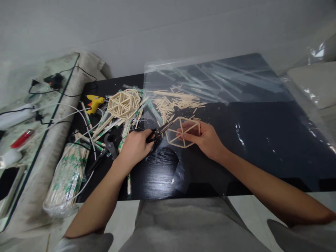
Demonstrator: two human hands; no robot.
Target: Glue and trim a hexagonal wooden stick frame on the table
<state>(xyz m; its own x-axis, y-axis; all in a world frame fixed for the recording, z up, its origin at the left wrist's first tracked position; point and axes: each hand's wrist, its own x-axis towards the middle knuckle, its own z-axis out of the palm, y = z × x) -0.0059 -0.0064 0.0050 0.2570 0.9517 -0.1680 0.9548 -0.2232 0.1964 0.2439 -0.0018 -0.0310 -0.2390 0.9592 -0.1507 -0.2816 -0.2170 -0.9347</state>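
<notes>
My left hand (pixel 138 143) is closed around the handles of dark scissors (pixel 166 127). Their pointed blades aim right, at the near-left edge of a hexagon frame of wooden sticks (pixel 184 144); whether they touch it I cannot tell. My right hand (pixel 208 138) grips that frame by its right side, thumb in front and fingers behind. Spokes of the frame meet at its centre. Behind the hands lie many short cut stick pieces (pixel 164 105). More finished hexagon frames (pixel 122 104) are piled to the left.
A yellow glue gun (pixel 95 103) lies at the table's left, its white cord looping forward. Black pliers-like cutters (pixel 111 145) rest near my left wrist. A bag of wrapped chopsticks (pixel 69 171) sits at the left edge. Clear plastic sheet (pixel 262 84) covers the table's back and right.
</notes>
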